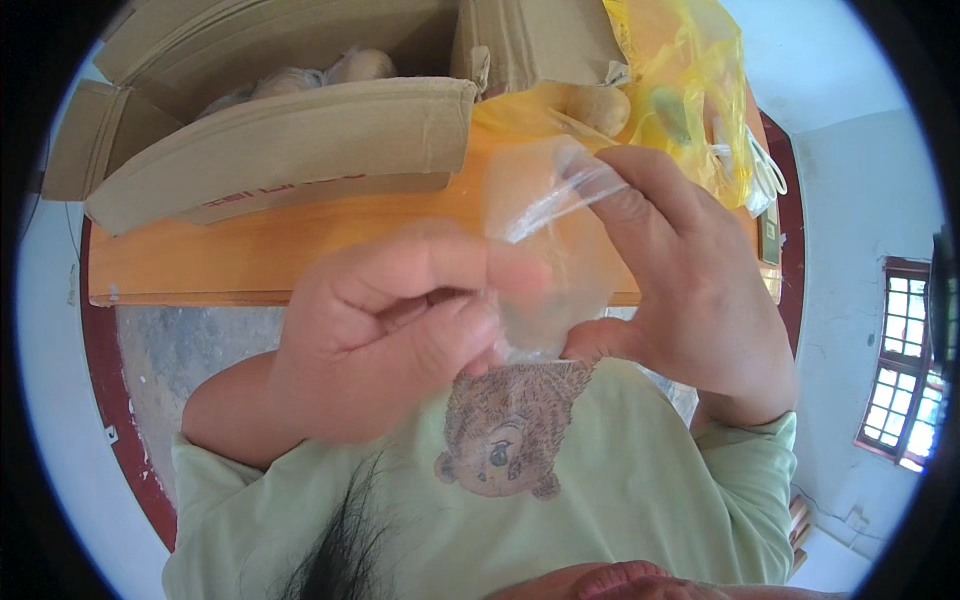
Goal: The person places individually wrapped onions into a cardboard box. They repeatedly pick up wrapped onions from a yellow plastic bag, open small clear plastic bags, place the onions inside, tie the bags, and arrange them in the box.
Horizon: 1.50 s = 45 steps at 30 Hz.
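A thin transparent plastic bag (559, 247) is stretched between my two hands, above the near edge of the wooden table. My left hand (390, 330) pinches its lower left side between thumb and bent fingers, and blur softens that hand's outline. On the other side, my right hand (682, 277) holds the bag with fingers and thumb spread wide. The plastic pulls into creases over the right fingertips, and the thumb rests at the lower edge. I cannot tell whether those fingertips are inside the bag or behind it.
An open cardboard box (300, 142) stands on the table (225, 262) at the back left, with plastic-wrapped roundish items (360, 66) inside. Beside it are another cardboard piece (532, 45), a potato (600, 110) and a yellow plastic bag (686, 97). A white cord (765, 165) hangs at the right edge.
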Tool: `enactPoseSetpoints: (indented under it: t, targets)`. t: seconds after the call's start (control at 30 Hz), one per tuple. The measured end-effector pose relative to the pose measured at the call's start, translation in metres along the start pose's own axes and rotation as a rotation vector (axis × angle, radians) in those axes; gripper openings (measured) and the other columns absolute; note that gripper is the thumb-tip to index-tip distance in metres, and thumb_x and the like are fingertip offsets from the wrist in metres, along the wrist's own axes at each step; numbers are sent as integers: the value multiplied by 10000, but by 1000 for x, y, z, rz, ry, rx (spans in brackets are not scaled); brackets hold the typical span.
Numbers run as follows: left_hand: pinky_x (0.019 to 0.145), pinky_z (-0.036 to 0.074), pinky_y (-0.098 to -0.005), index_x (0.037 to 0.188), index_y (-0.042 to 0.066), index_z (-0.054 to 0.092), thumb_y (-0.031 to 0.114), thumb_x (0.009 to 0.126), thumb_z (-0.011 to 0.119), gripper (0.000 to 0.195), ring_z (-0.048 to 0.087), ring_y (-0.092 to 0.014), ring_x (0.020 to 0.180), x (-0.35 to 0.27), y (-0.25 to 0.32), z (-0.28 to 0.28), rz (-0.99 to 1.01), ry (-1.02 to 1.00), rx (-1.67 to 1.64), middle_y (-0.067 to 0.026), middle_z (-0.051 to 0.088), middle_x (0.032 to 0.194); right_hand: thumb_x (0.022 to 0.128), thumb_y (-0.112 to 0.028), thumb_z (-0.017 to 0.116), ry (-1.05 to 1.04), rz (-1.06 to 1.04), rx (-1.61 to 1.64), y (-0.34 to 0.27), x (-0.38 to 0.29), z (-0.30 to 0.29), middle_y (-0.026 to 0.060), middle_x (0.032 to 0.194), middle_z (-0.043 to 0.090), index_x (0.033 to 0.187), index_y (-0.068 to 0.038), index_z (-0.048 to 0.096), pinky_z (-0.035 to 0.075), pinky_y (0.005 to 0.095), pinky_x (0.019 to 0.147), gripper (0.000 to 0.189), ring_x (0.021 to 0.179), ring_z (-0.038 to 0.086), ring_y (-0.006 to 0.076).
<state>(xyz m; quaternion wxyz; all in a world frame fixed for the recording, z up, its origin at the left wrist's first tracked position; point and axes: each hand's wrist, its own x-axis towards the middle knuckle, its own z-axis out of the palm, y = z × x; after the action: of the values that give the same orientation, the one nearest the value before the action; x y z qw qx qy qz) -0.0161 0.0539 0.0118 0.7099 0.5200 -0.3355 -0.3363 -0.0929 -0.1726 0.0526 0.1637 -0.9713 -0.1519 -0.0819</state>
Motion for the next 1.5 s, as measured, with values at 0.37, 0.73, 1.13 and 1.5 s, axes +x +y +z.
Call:
enactPoseSetpoints:
  t: [0.37, 0.73, 1.13, 1.5]
  targets:
    - [795, 473, -246, 1296, 0, 567, 12, 966, 497, 338, 540, -79, 816, 26, -36, -2, -174, 183, 48, 2, 555, 901, 724, -238, 809, -190, 53, 466, 62, 12, 35, 151, 1203, 580, 1215, -40, 582, 509, 386, 809, 576, 1006, 627, 329]
    - [804, 466, -239, 1299, 2, 567, 28, 966, 513, 338, 542, -75, 828, 31, -44, -1, -144, 184, 72, 9, 548, 889, 829, -344, 695, -89, 622, -191, 112, 66, 34, 164, 1113, 669, 1219, -51, 583, 524, 423, 857, 500, 1038, 645, 333]
    - [810, 472, -244, 1298, -5, 563, 26, 965, 518, 337, 542, -76, 828, 29, -45, -2, -179, 193, 60, 8, 545, 913, 732, -279, 743, 79, 646, -39, 126, 58, 37, 160, 1041, 693, 1276, -24, 551, 535, 380, 816, 631, 981, 671, 279]
    - [777, 475, -231, 1293, -11, 560, 45, 966, 528, 333, 544, -72, 835, 32, -48, 3, -211, 210, 5, 3, 558, 921, 662, -185, 813, 358, 2, 953, 43, -12, 39, 163, 1134, 628, 1319, 47, 482, 515, 345, 864, 771, 1032, 641, 252]
